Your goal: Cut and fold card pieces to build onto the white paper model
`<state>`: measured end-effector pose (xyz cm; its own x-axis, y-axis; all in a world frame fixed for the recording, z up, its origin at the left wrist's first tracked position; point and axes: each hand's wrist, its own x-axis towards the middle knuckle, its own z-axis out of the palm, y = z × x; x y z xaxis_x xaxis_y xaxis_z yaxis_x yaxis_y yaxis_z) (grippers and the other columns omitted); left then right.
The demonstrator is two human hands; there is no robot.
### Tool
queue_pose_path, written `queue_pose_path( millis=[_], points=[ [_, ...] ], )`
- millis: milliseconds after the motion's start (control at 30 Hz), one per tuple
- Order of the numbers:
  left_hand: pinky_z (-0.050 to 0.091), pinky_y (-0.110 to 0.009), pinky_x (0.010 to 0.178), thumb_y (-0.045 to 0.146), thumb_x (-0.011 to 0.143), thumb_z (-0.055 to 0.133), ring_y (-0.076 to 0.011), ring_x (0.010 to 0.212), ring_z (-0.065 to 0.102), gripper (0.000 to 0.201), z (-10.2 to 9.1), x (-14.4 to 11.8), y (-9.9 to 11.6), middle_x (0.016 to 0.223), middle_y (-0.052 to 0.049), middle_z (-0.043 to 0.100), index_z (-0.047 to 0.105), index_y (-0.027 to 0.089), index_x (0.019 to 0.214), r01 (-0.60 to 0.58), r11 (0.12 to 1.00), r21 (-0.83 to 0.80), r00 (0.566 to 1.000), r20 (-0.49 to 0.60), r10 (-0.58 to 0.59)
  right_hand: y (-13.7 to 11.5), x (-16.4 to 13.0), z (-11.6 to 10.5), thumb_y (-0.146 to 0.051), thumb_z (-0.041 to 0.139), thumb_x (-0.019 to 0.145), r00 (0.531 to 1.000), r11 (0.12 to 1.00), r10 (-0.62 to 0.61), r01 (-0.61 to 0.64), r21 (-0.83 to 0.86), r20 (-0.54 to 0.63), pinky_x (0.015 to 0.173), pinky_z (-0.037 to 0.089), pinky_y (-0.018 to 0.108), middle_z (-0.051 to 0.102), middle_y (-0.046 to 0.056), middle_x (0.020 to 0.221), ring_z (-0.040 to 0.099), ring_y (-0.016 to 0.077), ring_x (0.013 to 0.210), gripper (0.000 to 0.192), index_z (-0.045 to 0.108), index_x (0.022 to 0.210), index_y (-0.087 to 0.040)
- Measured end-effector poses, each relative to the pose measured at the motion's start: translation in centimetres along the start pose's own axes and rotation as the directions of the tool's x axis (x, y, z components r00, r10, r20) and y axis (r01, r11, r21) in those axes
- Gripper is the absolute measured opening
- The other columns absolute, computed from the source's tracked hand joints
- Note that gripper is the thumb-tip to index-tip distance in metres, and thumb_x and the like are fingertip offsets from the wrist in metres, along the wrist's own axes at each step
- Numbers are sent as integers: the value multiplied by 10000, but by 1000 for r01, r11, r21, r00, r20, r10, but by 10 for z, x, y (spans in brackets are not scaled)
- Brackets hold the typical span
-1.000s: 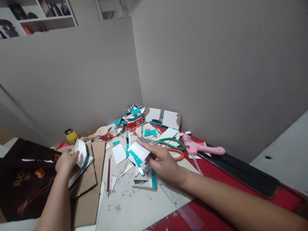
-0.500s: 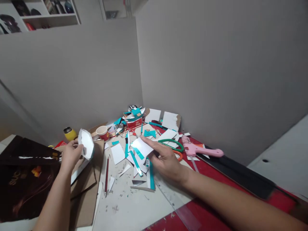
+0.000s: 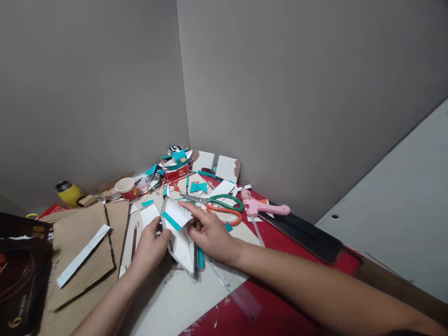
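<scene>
Both hands meet over the bench [image 3: 196,303], each grip pinched on paper. The left hand [image 3: 150,245] clasps a folded white card piece [image 3: 184,247], whose long axis runs from 11 down to 5 o'clock. The right hand [image 3: 210,233] grasps a white card with a teal stripe [image 3: 175,215], lying at 10 o'clock from it and touching the folded piece. Scissors [image 3: 217,203] lie just beyond, at 12 o'clock.

My table [image 3: 182,303] sits in a wall corner, partly under a red cloth [image 3: 280,308]. I place everything from the scissors [image 3: 220,205]: a pink glue gun [image 3: 262,208] just right of them, a paper cup [image 3: 126,188] and yellow bottle [image 3: 70,192] well left, brown cardboard [image 3: 84,252] nearer me on the left, and a clear ruler [image 3: 238,291] below.
</scene>
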<state>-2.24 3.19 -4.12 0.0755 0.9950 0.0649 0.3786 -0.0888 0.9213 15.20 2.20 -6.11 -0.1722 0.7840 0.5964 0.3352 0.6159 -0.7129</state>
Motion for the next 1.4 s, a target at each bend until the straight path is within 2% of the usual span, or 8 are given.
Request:
queue_pose_path(
  millis=[133, 233, 333, 500, 833, 1000, 1233, 1400],
  points=[
    [431, -246, 491, 202, 652, 615, -167, 521, 548, 212, 5, -1, -7, 588, 27, 591, 623, 178, 863, 121, 988, -99, 992, 38, -117, 6, -3, 2, -51, 499, 771, 997, 983, 28, -15, -183, 72, 587, 515, 254, 724, 17, 810, 613, 135, 577, 623, 462, 1378, -185],
    [424, -238, 405, 217, 659, 629, -150, 428, 519, 277, 8, -3, -9, 518, 54, 539, 585, 174, 929, 219, 960, -173, 973, 111, -202, 7, -4, 3, -63, 484, 772, 991, 955, 2, 37, -294, 133, 692, 545, 307, 731, 74, 996, 670, 177, 726, 616, 465, 1377, -180],
    [480, -260, 425, 218, 644, 653, -140, 433, 528, 331, 6, -3, -9, 532, 59, 534, 566, 167, 960, 288, 928, -237, 950, 194, -245, 10, -5, 4, -52, 470, 784, 976, 928, -55, 128, -351, 211, 818, 540, 340, 681, 88, 1171, 668, 202, 948, 608, 474, 1373, -202],
    [534, -278, 503, 175, 610, 678, -143, 511, 576, 452, -4, 1, -8, 607, 31, 586, 552, 147, 1043, 341, 895, -288, 919, 303, -252, 14, -6, 3, -39, 474, 779, 969, 911, -45, 140, -387, 244, 790, 550, 310, 702, 38, 1124, 673, 180, 908, 638, 472, 1376, -263],
    [482, -238, 533, 182, 651, 708, -118, 545, 551, 591, -9, 6, -12, 655, 39, 616, 521, 167, 1211, 359, 877, -320, 857, 485, -174, 14, -4, 0, -62, 439, 817, 953, 910, 36, 93, -405, 300, 796, 515, 294, 714, 39, 1076, 664, 170, 869, 589, 490, 1373, -249],
    [495, -259, 575, 164, 669, 673, -124, 581, 554, 598, -10, 7, -13, 655, 56, 581, 507, 189, 1243, 374, 873, -312, 852, 487, -191, 9, -4, -2, -93, 446, 861, 933, 853, 84, 115, -509, 351, 760, 485, 288, 707, 53, 1038, 648, 184, 864, 559, 462, 1395, -259],
    [490, -253, 567, 154, 675, 608, -119, 560, 528, 573, -8, 5, -6, 601, 63, 540, 513, 145, 1241, 381, 872, -307, 867, 447, -221, 3, -2, -4, -191, 483, 901, 911, 697, 136, 192, -691, 390, 601, 404, 271, 683, 64, 867, 637, 201, 724, 526, 430, 1416, -290],
    [479, -249, 565, 142, 657, 606, -121, 565, 533, 622, -8, 4, -1, 624, 49, 567, 484, 119, 1266, 385, 872, -302, 873, 427, -237, 4, -1, -5, -212, 480, 910, 909, 703, 149, 179, -689, 388, 611, 399, 275, 696, 63, 911, 650, 204, 763, 513, 425, 1415, -281]
  ],
)
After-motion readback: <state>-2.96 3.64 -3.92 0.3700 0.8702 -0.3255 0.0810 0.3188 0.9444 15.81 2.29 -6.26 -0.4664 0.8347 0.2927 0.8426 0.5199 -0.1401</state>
